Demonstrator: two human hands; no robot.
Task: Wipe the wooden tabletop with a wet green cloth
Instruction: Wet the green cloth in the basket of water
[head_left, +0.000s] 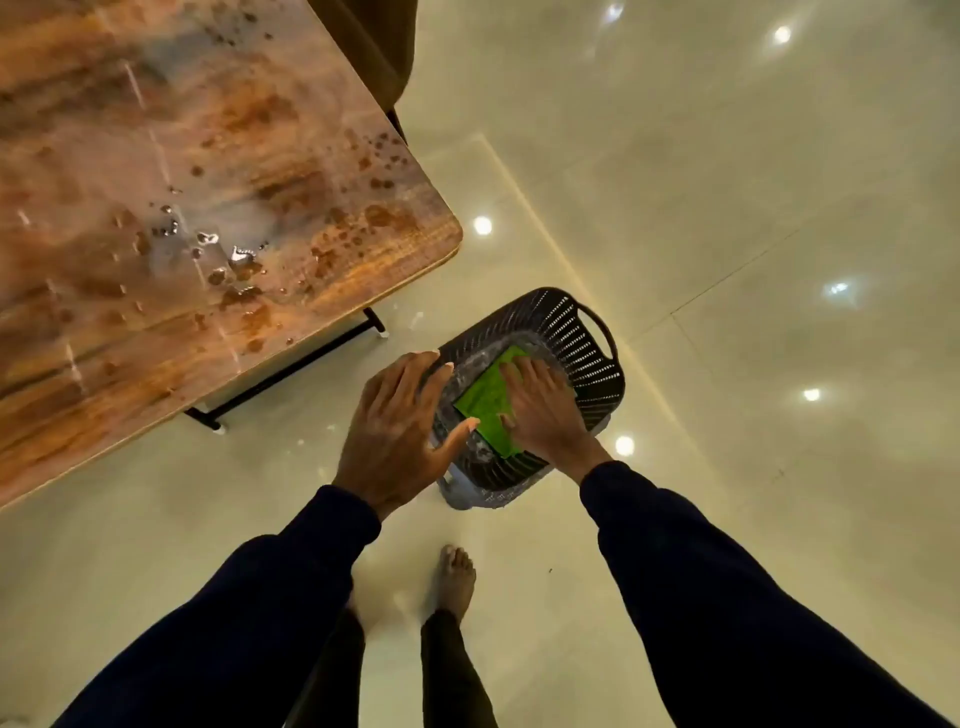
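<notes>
1. The counter (171, 171) fills the upper left of the frame. Its wooden top shows wet streaks, and water drops (241, 255) sit near its right-hand corner. A black frame bar (291, 371) runs beneath that corner down to the floor.

2. My left hand (400, 431) sits at centre frame. It holds nothing: the fingers are straight and spread, with the thumb pointing right. The fingertips overlap the left rim of the basket (576, 338). I cannot tell whether they touch it.

3. A bare foot (457, 577) stands on the floor at lower centre, below the hands. Dark sleeves cover both forearms.

4. The cloth (485, 400) is green and lies inside the basket, just right of centre frame. It is off the counter and well apart from the wet area.

5. My right hand (543, 410) lies on the right part of the cloth. The palm faces down and the fingers are laid out over the fabric, pressing on it. I see no fingers curled round it.

6. The basket is dark and slotted and stands on the floor. A loop handle (600, 332) is on its upper right side. A grey, wet-looking surface surrounds the cloth inside it.

7. The floor (753, 208) is pale glossy tile. Bright spots of light reflect across the right half of the frame.
</notes>
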